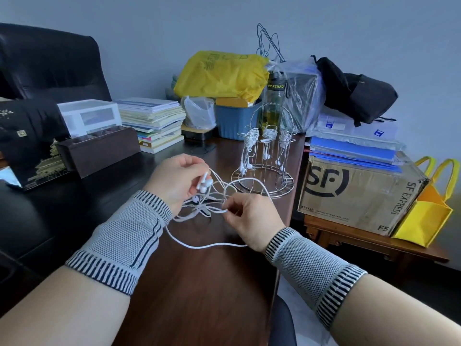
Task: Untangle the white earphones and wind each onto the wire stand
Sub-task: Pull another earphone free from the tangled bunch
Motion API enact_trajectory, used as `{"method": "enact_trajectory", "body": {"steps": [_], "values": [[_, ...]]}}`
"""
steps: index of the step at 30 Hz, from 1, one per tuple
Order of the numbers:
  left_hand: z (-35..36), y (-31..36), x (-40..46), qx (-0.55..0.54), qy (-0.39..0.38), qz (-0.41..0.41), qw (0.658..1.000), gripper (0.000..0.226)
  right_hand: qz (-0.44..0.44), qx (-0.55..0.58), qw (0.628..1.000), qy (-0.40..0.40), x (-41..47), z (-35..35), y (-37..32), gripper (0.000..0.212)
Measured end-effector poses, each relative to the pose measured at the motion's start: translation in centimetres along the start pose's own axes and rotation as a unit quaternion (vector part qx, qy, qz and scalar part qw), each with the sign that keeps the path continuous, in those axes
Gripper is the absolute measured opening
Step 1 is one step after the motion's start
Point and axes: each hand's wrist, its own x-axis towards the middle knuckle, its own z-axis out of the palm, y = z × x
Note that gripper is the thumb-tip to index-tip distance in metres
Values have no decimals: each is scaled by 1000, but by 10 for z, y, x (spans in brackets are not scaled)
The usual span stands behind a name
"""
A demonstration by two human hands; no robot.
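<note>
Earphones (207, 196) tangled between both hands, seemingly pinched by each

Grey wall (349, 26), dark wooden desk (199, 283), black armchair (50, 63)

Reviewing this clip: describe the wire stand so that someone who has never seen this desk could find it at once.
Start at the cardboard SF box on the right, then look just left of it to the dark desk's right edge. There, beyond the hands, stands the wire stand: a round silver base with thin upright posts and an arched handle. Unlike everything around it, white earphones are wound on its posts.
</note>
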Motion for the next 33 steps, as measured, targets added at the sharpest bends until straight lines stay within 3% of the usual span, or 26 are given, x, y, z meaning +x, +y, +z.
{"method": "enact_trajectory", "body": {"steps": [4,7,10,13,16,18,22,24,26,28,30,33], "values": [[-9,6,3,-67,9,-26,997,14,-1,-43,998,-54,-4,-6,5,11],[-9,7,3,-109,-8,-40,993,12,-10,9,1000,-28,-2,-13,1,18],[-7,9,1,-78,-25,-23,996,9,12,83,994,69,8,-26,-6,20],[-2,12,-3,2,-49,12,999,10,-22,84,995,57,22,-38,-19,33],[4,16,-8,58,-63,45,995,11,-72,57,996,16,30,-46,-29,16],[4,18,-11,32,-76,54,995,10,-80,72,994,6,34,-50,-29,6],[8,21,-16,-5,-115,61,992,8,-84,91,992,-22,34,-53,-30,3],[11,20,-15,-39,-89,67,993,8,-52,148,987,-23,34,-56,-29,8],[8,17,-10,-30,-57,75,995,10,7,265,964,-17,35,-62,-29,15],[4,8,-6,90,-71,91,989,10,61,372,926,-2,36,-69,-31,22],[3,-3,-5,246,-104,118,956,14,95,454,886,13,37,-75,-34,24],[6,-12,-4,299,-103,138,939,18,132,517,845,33,39,-85,-36,25]]}}
